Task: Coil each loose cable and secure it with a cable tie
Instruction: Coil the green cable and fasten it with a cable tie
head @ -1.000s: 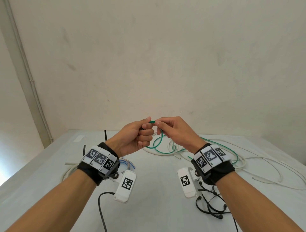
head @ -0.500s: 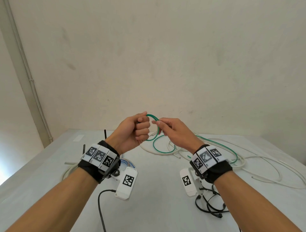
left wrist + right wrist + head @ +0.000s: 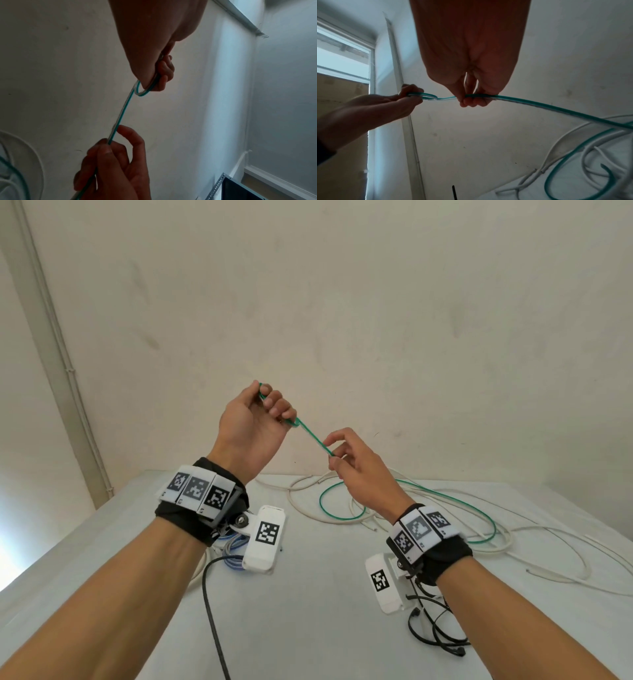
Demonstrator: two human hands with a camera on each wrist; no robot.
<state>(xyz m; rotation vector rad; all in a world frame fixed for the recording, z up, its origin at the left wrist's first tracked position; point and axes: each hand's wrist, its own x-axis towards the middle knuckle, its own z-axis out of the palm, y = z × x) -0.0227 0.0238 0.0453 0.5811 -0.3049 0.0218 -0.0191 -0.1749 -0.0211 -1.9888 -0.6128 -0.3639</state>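
A person's left hand is curling its fingers into a fist around a small loop of green cable, the loop's bend poking out just below the knuckles, as the left wrist view shows. The right hand, lower and toward four o'clock of the left, is pinching the same cable between thumb and fingertips, the other fingers loosely curled beneath it. Between the two hands a short stretch of the cable is running straight and taut, raised in the air above the table.

From the right hand the green cable is dropping toward five o'clock and lying in wide, loose curves on the tabletop, crossing a tangle of white cables spread over the table's far right side. Both wrists are wearing black straps carrying white blocks printed with black-and-white square markers. A bundle of thin black cables is lying at about six o'clock of the right wrist, and a coil of blue and grey cable is showing beneath the left wrist, beside a single black cable trailing toward the table's near edge. A plain pale wall is standing behind the table.
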